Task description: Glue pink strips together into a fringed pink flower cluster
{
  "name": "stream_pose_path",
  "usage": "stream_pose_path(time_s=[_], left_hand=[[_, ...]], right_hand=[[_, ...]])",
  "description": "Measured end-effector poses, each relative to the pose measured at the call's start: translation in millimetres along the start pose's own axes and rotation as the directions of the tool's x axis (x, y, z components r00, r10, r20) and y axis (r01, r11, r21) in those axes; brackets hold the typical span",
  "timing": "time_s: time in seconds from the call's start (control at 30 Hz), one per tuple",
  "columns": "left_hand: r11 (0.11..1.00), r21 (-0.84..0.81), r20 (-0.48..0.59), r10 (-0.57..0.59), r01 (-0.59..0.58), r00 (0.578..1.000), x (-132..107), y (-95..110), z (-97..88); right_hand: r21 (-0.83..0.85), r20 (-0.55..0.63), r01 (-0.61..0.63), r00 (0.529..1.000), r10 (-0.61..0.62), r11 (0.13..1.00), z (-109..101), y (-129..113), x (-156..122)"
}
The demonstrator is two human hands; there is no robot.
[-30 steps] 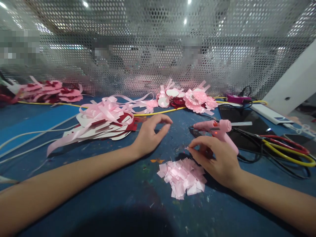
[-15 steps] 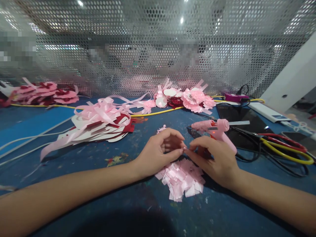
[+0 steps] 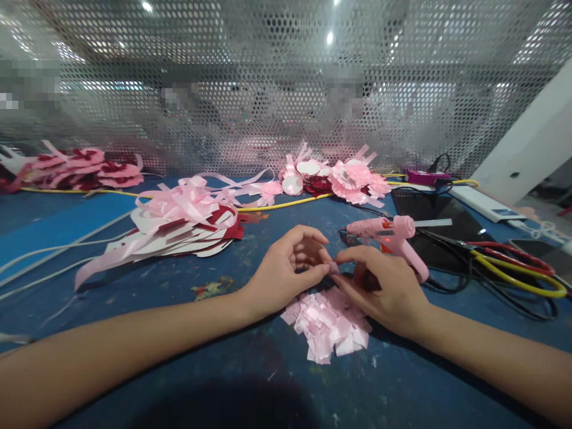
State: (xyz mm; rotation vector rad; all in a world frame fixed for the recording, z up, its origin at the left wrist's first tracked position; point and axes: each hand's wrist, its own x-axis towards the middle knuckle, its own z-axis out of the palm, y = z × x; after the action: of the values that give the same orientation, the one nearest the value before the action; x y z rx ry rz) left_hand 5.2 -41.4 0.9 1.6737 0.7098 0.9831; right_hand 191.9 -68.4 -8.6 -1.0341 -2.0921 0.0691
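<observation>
My left hand [image 3: 292, 265] and my right hand [image 3: 379, 283] meet fingertip to fingertip above the table. Between them they pinch a small piece of pink ribbon [image 3: 333, 268], mostly covered by the fingers. Just below lies a pile of cut pink ribbon pieces [image 3: 328, 325], partly under the hands. A pink glue gun [image 3: 379, 226] with a clear glue stick rests behind my right hand, its small light glowing red.
Pink ribbons [image 3: 185, 202] lie over white and red paper cutouts [image 3: 210, 241] at left. Pink ribbon flowers [image 3: 353, 179] stand along the metal mesh [image 3: 268, 71]. Scissors [image 3: 518, 274], a black tablet [image 3: 433, 214], a white power strip [image 3: 489, 202] and cables occupy the right side.
The right fingers have shifted slightly and the left fingertips have moved a little left, so more of the small ribbon piece shows between them. The pile and glue gun stay put.
</observation>
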Motion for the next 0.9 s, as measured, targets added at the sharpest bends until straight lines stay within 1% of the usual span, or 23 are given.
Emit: stream_pose_path(time_s=[0.07, 0.17, 0.23, 0.33, 0.43, 0.53, 0.7, 0.77, 0.83, 0.9], left_hand=[[1.0, -0.019, 0.001, 0.0, 0.0, 1.0, 0.2, -1.7, -0.2], [0.998, -0.052, 0.017, -0.038, 0.039, 0.999, 0.5, -3.6, -0.4], [0.996, -0.056, 0.029, -0.066, 0.067, 0.997, 0.5, -4.1, -0.5], [0.996, -0.024, 0.03, -0.085, 0.086, 0.996, 0.3, -3.8, -0.6], [0.996, 0.017, 0.024, -0.088, 0.087, 0.996, -0.1, -2.8, -0.7], [0.997, 0.031, 0.016, -0.073, 0.073, 0.997, 0.1, -1.2, -0.4], [0.989, -0.06, 0.048, -0.133, 0.135, 0.99, 2.8, 0.3, -0.5], [0.985, -0.08, 0.032, -0.149, 0.151, 0.988, 4.6, 0.1, -1.1], [0.984, -0.085, -0.001, -0.159, 0.158, 0.987, 6.6, -0.1, -1.7], [0.982, -0.088, -0.03, -0.169, 0.166, 0.985, 8.2, -0.1, -2.3]], right_hand=[[0.027, 0.032, 0.019, 0.999, -0.02, 0.999, -1.0, 0.5, 0.1], [0.026, 0.082, 0.042, 0.996, -0.044, 0.999, -1.0, 2.3, 0.9], [0.004, 0.06, 0.041, 0.997, -0.041, 0.999, 0.1, 3.4, 1.3], [-0.016, -0.016, 0.058, 0.998, -0.058, 0.998, 1.6, 3.7, 1.4], [-0.027, -0.048, 0.078, 0.996, -0.079, 0.997, 1.4, 2.6, 0.9], [-0.023, -0.074, 0.057, 0.996, -0.059, 0.998, 0.3, 1.0, 0.4], [-0.011, -0.083, 0.022, 0.996, -0.023, 1.0, 0.0, -0.7, 1.0], [-0.022, -0.09, 0.021, 0.996, -0.022, 1.0, 0.5, -0.1, 1.2], [-0.046, -0.088, 0.058, 0.994, -0.062, 0.997, 0.6, 1.0, 0.7], [-0.088, -0.052, 0.148, 0.987, -0.153, 0.985, -1.0, 1.5, -0.3]])
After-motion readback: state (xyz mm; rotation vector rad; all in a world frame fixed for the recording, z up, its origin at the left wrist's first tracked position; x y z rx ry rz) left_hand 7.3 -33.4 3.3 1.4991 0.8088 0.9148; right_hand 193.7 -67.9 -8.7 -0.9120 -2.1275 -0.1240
